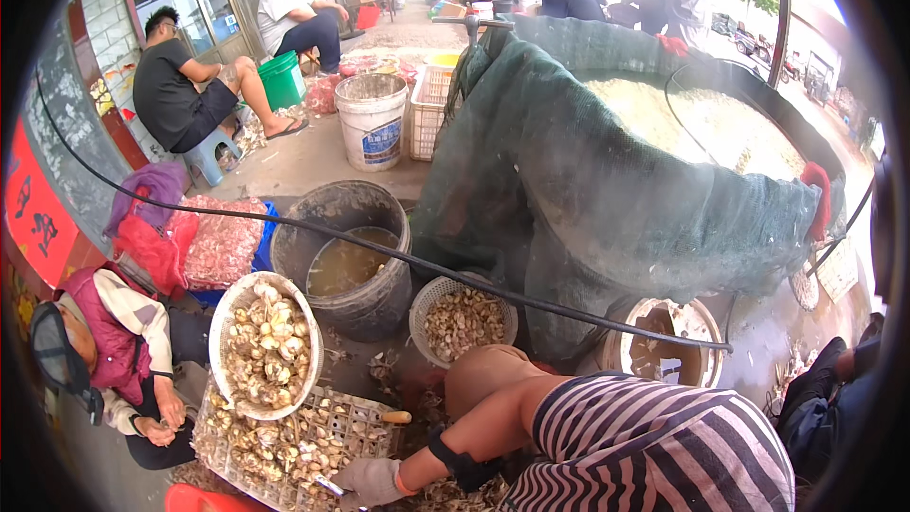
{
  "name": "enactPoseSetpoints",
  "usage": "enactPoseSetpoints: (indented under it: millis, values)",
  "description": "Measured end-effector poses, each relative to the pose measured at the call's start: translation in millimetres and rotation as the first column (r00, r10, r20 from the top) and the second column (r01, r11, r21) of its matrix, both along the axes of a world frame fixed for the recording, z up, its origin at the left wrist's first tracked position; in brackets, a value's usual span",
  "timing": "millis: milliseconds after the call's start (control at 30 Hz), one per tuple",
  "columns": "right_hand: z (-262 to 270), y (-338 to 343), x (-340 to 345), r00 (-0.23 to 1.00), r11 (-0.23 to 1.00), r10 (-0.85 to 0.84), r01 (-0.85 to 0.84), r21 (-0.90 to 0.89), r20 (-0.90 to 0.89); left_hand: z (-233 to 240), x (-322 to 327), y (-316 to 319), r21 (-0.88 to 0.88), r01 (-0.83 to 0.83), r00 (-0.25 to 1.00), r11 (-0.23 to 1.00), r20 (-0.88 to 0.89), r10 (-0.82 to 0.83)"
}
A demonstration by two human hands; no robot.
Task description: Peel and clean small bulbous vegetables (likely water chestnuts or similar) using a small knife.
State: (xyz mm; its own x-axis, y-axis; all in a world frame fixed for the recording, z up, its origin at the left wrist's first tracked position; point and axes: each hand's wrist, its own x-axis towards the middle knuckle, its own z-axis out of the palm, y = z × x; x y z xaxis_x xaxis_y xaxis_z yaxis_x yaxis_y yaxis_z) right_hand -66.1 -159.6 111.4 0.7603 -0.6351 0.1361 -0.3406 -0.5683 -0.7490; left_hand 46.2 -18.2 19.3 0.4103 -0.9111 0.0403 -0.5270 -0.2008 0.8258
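Note:
My right hand (370,482), in a light knitted glove, reaches in at the bottom with a black band on the arm. Its fingers are closed on a slim metal tool (328,486), partly hidden. Beneath it lies a pale plastic lattice tray (362,398) covered with garlic bulbs (274,451). A tool's wooden handle (396,417) rests on the tray's far side. One white perforated basket (215,341), heaped with garlic bulbs, stands over the tray's edge; another basket (419,327) of garlic is beyond my bare knee. My left hand is out of view.
At left a seated co-worker (106,341) handles something small. A large bucket (341,313) holds murky water. Green netting (604,178) surrounds a big container of pale material. A black cable (441,267) crosses the view. A red plastic object (202,498) is at bottom left; a white-rimmed bucket (625,341) stands right.

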Motion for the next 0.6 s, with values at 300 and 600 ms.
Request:
enactPoseSetpoints:
  millis: [300, 600]
  values:
    - [-18, -6, 9, 0.982, 0.949, 0.175, -0.189, 0.253, 0.077, -9, 14, -1, 0.196, -0.204, 0.940, 0.959, -0.236, 0.248]
    - [7, -12, -8, 0.989, 0.924, 0.113, -0.141, 0.357, 0.100, 4, 16, -8, -0.168, 0.300, 0.769, 0.939, 0.625, -0.134]
